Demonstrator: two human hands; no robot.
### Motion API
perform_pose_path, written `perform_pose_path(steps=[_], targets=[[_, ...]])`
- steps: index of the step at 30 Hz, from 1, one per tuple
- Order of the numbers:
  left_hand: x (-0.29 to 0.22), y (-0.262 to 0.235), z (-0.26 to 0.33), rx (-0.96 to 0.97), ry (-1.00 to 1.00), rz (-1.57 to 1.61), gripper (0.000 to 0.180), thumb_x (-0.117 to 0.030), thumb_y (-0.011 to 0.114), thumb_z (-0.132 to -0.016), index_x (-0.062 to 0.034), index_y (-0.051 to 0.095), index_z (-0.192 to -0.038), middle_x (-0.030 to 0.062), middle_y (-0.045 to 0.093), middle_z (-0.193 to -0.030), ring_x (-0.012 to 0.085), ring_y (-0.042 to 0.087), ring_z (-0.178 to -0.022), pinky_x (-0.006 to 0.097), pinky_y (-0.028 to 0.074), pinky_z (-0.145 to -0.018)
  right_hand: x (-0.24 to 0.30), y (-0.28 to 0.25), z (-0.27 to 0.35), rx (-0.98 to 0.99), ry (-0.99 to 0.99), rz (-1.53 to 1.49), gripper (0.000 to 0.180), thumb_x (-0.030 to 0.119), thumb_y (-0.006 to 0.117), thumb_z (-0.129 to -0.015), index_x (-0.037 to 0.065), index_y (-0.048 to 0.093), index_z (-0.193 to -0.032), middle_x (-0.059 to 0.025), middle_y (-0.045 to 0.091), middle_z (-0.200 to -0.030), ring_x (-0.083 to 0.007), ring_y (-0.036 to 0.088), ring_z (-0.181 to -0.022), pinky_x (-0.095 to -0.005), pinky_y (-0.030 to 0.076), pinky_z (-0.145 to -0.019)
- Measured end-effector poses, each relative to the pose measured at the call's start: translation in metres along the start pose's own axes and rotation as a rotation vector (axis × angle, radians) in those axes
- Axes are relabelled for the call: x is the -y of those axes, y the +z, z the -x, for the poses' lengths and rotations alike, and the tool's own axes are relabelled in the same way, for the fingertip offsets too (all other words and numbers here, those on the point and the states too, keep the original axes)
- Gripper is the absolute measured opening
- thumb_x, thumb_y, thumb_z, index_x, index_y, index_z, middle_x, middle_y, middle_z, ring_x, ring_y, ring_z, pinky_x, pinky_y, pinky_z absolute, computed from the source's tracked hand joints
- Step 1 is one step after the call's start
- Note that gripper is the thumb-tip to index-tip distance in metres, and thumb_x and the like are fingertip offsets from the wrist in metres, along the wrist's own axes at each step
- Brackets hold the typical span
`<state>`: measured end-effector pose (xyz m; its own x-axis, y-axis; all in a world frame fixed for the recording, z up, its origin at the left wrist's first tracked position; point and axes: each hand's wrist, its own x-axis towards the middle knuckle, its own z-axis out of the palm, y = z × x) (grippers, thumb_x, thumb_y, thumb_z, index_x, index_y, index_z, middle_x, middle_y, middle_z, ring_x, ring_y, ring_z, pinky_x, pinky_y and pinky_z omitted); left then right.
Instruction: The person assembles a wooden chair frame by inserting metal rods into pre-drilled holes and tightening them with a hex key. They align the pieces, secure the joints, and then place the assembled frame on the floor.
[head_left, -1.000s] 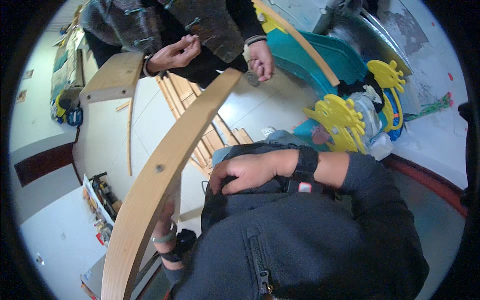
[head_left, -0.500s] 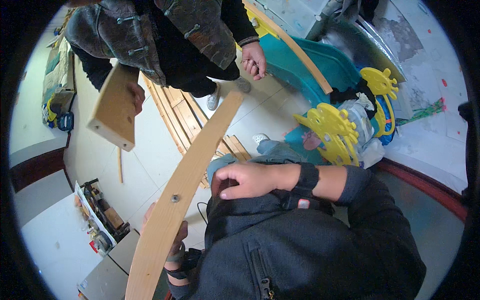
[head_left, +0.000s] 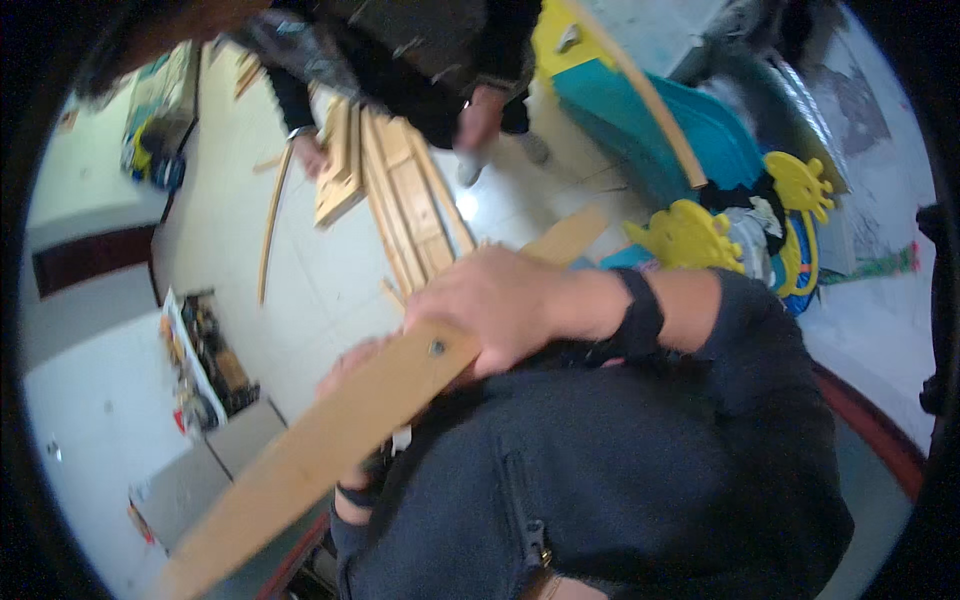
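A long, curved wooden slat (head_left: 330,430) with a bolt through it lies slantwise in front of my body, from lower left to upper right. My right hand (head_left: 495,305) is wrapped over it just beyond the bolt (head_left: 437,348), hiding part of the wood. My left hand (head_left: 355,365) is behind the slat, closed on it short of the bolt; most of its fingers are hidden. The slat's far end (head_left: 570,232) shows past my right hand. Both hands are slightly blurred.
Another person bends over, one hand (head_left: 312,158) at a thick wooden board (head_left: 340,195) beside a stack of planks (head_left: 410,190) on the floor. At right stand a teal plastic slide (head_left: 660,125) and yellow animal-shaped panels (head_left: 690,235). A tool tray (head_left: 205,350) is at left.
The slat has turned flatter, its far end swinging right. My right hand has moved from my body onto the slat. The other person has bent and lowered the thick board to the planks.
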<state>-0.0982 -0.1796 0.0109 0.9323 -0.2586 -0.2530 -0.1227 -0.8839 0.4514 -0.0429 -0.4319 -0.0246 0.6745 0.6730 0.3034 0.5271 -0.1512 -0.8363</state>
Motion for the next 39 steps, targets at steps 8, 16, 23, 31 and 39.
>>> perform_pose_path(steps=[8, 16, 23, 31, 39], targets=[[0.08, 0.06, 0.045, -0.381, -0.092, 0.639, 0.04, -0.029, 0.083, -0.073, -0.008, 0.068, -0.103, 0.0064, 0.07, -0.096, 0.0215, 0.065, -0.084, 0.034, 0.053, -0.073, 0.008, -0.006, -0.007, -0.017, 0.018, 0.026, 0.057, 0.048, 0.082, -0.064, 0.012, 0.061, -0.103, -0.0089, 0.067, -0.085, -0.03, 0.066, -0.077, -0.0373, 0.051, -0.065], [0.054, 0.038, 0.035, -0.465, -0.033, 0.388, 0.045, -0.044, 0.077, -0.079, -0.005, 0.069, -0.101, 0.0063, 0.07, -0.092, 0.0185, 0.066, -0.081, 0.03, 0.053, -0.072, 0.035, -0.048, -0.011, 0.084, 0.0, 0.106, 0.06, 0.051, 0.078, -0.068, 0.01, 0.056, -0.104, -0.0145, 0.065, -0.079, -0.0364, 0.065, -0.072, -0.0427, 0.051, -0.062], [0.008, 0.021, 0.004, -0.395, 0.165, 0.601, 0.064, -0.043, 0.087, -0.066, -0.0009, 0.065, -0.109, 0.0083, 0.069, -0.102, 0.0215, 0.066, -0.095, 0.034, 0.053, -0.083, 0.061, -0.067, 0.005, 0.046, 0.214, 0.184, 0.06, 0.049, 0.077, -0.071, 0.005, 0.048, -0.101, -0.0181, 0.063, -0.078, -0.0396, 0.064, -0.073, -0.0435, 0.051, -0.064], [-0.017, 0.037, -0.003, -0.377, 0.166, 0.527, 0.062, -0.048, 0.084, -0.068, 0.0, 0.065, -0.102, 0.0065, 0.068, -0.095, 0.0196, 0.064, -0.092, 0.034, 0.05, -0.082, 0.045, -0.075, 0.032, 0.062, 0.174, 0.178, 0.06, 0.046, 0.078, -0.072, 0.006, 0.045, -0.102, -0.0187, 0.061, -0.082, -0.0412, 0.062, -0.079, -0.0453, 0.05, -0.066], [-0.031, 0.046, 0.002, -0.078, -0.041, 0.891, 0.064, -0.04, 0.085, -0.069, -0.0065, 0.06, -0.118, 0.0096, 0.062, -0.117, 0.0264, 0.058, -0.112, 0.039, 0.048, -0.091, 0.04, -0.07, 0.034, 0.08, 0.12, 0.132, 0.06, 0.043, 0.079, -0.07, 0.005, 0.044, -0.102, -0.0206, 0.063, -0.082, -0.0422, 0.062, -0.078, -0.048, 0.05, -0.067]])
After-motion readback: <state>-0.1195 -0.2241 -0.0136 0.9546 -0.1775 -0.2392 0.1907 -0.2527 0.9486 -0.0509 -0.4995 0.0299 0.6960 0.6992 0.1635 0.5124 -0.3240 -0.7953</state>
